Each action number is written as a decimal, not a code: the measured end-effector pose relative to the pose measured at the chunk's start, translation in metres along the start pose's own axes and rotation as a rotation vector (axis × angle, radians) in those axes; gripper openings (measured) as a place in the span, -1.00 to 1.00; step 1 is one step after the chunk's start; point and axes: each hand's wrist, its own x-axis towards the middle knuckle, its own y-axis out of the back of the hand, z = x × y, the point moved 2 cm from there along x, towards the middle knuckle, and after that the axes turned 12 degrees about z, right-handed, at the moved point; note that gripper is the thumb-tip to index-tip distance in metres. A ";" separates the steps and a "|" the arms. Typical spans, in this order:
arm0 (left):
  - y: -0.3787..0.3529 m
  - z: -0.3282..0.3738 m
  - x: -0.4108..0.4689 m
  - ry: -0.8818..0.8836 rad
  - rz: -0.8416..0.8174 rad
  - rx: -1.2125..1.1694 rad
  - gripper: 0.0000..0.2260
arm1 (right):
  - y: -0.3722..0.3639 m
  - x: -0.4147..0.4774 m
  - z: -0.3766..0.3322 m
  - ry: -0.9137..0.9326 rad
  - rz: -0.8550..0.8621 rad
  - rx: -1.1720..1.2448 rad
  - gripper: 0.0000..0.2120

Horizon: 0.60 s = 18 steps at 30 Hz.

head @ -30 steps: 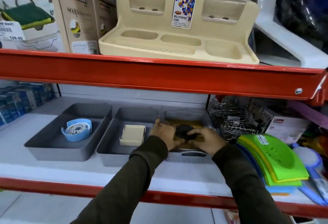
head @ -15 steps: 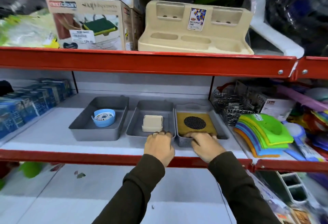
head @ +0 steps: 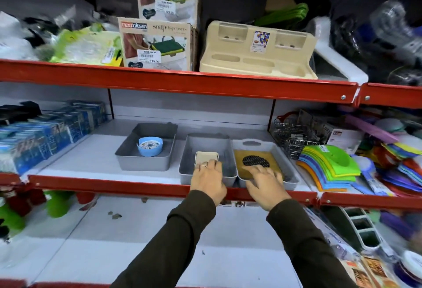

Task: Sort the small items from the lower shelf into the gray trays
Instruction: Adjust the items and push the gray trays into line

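**Head view: three gray trays, lower shelf**

Left tray (head: 127,150): one blue round strainer (head: 149,146). Middle tray (head: 189,150): one cream square box (head: 206,157) at the near end. Right tray (head: 290,169): yellow pad (head: 274,160) with a black mesh disc (head: 255,161) on top.

Left hand (head: 209,179): fingers bent over the middle tray's near rim, touching the box, holding nothing. Right hand (head: 266,181): fingers spread, empty, over the right tray's front edge.

Handling, judged: all pieces look light and stiff; the thin disc is best pinched at its edge, the box by opposite sides.
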 end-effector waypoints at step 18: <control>0.027 -0.137 -0.020 0.229 -0.055 -0.016 -0.49 | -0.046 0.016 -0.105 0.167 -0.164 0.168 -0.64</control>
